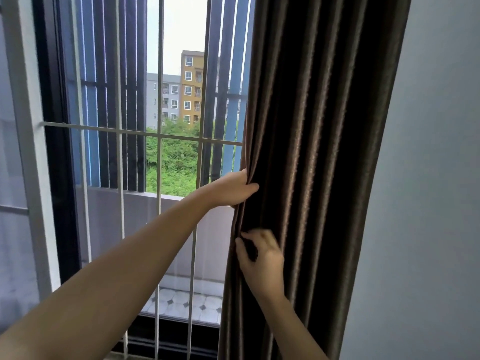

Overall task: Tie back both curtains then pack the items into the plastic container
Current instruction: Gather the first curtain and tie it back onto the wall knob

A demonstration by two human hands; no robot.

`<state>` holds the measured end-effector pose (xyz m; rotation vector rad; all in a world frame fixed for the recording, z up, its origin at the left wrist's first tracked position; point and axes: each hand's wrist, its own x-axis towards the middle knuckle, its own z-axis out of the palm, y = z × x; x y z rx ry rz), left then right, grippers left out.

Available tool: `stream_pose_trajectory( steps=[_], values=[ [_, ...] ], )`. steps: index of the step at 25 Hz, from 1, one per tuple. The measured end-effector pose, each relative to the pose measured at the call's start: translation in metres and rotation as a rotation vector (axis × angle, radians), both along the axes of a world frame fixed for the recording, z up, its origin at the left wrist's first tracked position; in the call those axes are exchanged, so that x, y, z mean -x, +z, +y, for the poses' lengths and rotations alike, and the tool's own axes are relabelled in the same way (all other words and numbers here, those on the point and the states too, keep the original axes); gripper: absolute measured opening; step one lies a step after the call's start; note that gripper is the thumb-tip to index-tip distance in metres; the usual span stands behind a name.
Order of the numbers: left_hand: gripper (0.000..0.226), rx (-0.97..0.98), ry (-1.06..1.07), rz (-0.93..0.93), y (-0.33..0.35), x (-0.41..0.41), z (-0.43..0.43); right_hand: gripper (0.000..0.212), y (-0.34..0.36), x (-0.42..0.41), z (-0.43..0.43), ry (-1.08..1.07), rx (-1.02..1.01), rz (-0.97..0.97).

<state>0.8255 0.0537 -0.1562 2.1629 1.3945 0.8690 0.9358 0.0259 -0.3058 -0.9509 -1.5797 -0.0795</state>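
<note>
A dark brown pleated curtain hangs gathered on the right side of the window, against the wall. My left hand grips its left edge at mid height, fingers wrapped behind the fabric. Lower down, my right hand pinches a fold of the same edge between thumb and fingers. No tie-back, second curtain or plastic container is in view.
White metal window bars cross the glass to the left of the curtain, with a dark frame beyond them. A grey-blue wall stands right of the curtain. A tiled balcony floor shows below.
</note>
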Motion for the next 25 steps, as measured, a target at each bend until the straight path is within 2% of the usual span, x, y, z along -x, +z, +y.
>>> stream_pose_trajectory(
  steps=[1, 3, 5, 7, 9, 11, 14, 20, 25],
  values=[
    [0.027, 0.01, 0.014, -0.013, -0.001, 0.0, 0.004, 0.023, 0.006, -0.005, 0.0, -0.074, -0.066, 0.054],
    [0.032, 0.063, -0.009, -0.041, -0.003, 0.001, 0.009, 0.041, 0.026, -0.012, 0.001, -0.179, -0.081, 0.159],
    [0.046, 0.142, -0.029, -0.068, -0.005, 0.001, 0.011, 0.063, 0.052, -0.017, 0.005, -0.154, 0.039, 0.163],
    [0.057, 0.181, -0.047, -0.063, -0.006, -0.001, 0.011, 0.073, 0.068, -0.018, 0.009, -0.091, 0.185, 0.148],
    [0.061, 0.126, -0.064, -0.002, -0.007, -0.003, 0.011, 0.064, 0.067, -0.018, 0.011, -0.076, 0.269, 0.086],
    [0.056, 0.049, -0.075, 0.036, -0.008, -0.002, 0.014, 0.046, 0.051, -0.019, 0.007, -0.035, 0.266, 0.047],
    [0.049, 0.016, -0.061, 0.009, -0.009, -0.002, 0.016, 0.031, 0.024, -0.023, -0.002, 0.072, 0.308, 0.145],
    [0.046, 0.08, -0.07, -0.045, -0.01, -0.013, 0.011, 0.035, -0.003, -0.025, -0.002, 0.201, 0.361, 0.247],
    [0.036, 0.175, -0.09, -0.173, -0.011, -0.024, 0.004, 0.037, -0.009, -0.024, -0.004, 0.191, 0.361, 0.181]
  ],
)
